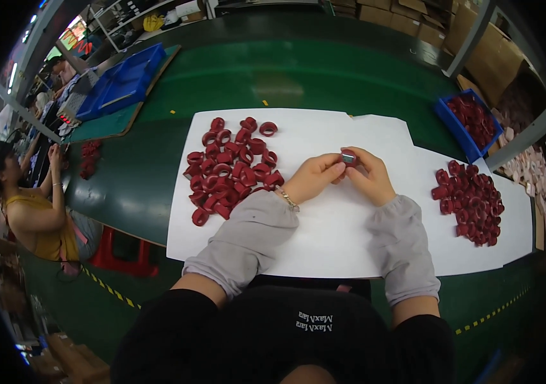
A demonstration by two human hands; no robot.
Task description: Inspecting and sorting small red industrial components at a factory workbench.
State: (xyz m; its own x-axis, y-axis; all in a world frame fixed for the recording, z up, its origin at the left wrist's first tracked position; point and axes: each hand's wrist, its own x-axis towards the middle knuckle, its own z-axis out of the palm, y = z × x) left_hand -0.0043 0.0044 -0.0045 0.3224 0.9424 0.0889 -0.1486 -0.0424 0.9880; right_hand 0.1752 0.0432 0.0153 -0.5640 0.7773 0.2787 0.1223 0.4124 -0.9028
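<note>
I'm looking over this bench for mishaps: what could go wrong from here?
The small dark red piece is held at the fingertips of the left hand and right hand, so it might slip. The left grey sleeve lies beside the left pile of red rings, perhaps touching it; a sweep of that arm could scatter some. The bracelet on that wrist might also catch on a ring.

Rings [239,170] left and right on paper [330,237]
</note>
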